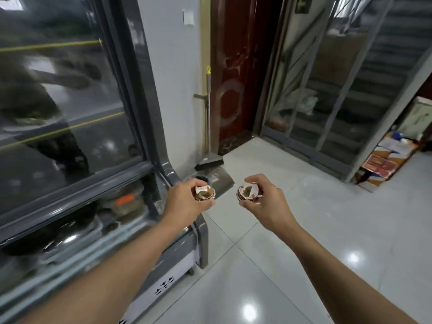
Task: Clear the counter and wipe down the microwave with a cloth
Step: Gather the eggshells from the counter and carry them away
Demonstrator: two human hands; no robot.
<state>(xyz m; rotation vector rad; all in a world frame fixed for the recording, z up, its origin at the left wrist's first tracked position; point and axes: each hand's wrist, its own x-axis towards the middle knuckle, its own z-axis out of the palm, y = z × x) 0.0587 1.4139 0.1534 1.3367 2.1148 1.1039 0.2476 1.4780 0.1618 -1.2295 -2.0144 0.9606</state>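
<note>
1. My left hand (pixel 187 199): arm stretched forward at full reach, fingers curled round a small paper cup (pixel 205 193) of dark scraps, its mouth tipped toward me.
2. My right hand (pixel 264 197): arm stretched forward level with the left, fingers curled round a second paper cup (pixel 247 192), also holding dark scraps.
3. Both cups: held in the air, near each other but apart, above the tiled floor (pixel 280 253).
4. Glass display case (pixel 70 136): to my left, beside the left forearm.
5. Broom (pixel 208 127) and dustpan (pixel 222 181): against the wall beyond my hands, beside a red door (pixel 233 66).
</note>
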